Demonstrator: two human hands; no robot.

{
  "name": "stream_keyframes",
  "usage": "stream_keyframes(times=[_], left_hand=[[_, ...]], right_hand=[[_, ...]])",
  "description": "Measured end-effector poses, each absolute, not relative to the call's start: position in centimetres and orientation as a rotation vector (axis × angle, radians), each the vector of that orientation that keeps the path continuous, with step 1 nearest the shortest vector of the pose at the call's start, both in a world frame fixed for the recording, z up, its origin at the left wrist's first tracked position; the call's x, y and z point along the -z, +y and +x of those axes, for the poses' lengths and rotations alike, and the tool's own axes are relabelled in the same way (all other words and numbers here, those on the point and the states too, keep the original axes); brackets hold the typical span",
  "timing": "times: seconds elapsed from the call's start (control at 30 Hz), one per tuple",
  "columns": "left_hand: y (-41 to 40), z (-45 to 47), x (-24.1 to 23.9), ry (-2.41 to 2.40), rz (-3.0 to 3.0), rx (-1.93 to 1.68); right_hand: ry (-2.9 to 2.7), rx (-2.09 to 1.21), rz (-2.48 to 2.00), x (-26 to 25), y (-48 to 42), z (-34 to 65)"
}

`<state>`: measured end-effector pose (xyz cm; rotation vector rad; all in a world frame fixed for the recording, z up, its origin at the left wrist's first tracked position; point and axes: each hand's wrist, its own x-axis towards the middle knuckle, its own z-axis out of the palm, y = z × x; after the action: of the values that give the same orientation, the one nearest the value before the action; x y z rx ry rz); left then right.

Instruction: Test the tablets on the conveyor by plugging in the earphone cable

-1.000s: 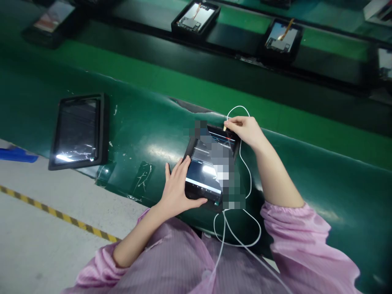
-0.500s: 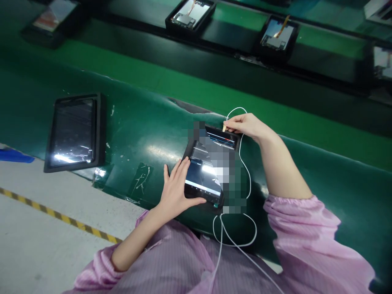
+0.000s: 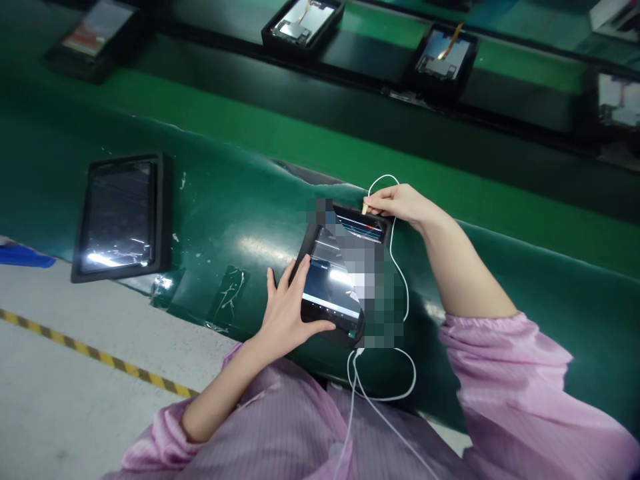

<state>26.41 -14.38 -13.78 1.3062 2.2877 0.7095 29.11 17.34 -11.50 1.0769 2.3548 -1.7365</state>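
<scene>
Green bench (image 3: 215,220), black-framed tablet (image 3: 120,217), lit tablet (image 3: 325,293), white cable (image 3: 407,300)

The tablet (image 3: 327,277) lies face up on the desk (image 3: 223,213), near edge toward the wearer, its length slanting a little to the right at the far end. It has a black frame with a small green mark near the close right corner. The screen is lit: a pale band crosses the near end, thin white, blue and red lines the far end, with bright glare between. Pixelated squares hide much of its right side. A yellowish plug (image 3: 365,209) stands at the far edge; whether it is seated cannot be told. Its white cable (image 3: 407,299) arches up, then curves down right of the tablet.
</scene>
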Motion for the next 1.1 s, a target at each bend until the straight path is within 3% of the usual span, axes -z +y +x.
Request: stream_keyframes(times=[0.63,1.1], left_hand=[[-14.5,26.7,13.4,2.224,1.295,-0.720],[-14.3,26.8,13.1,2.193,1.264,-0.811]], right_hand=[[2.441,1.723,1.361,12.6,16.0,28.7],[2.543,1.649,1.319,12.0,14.8,28.2]])
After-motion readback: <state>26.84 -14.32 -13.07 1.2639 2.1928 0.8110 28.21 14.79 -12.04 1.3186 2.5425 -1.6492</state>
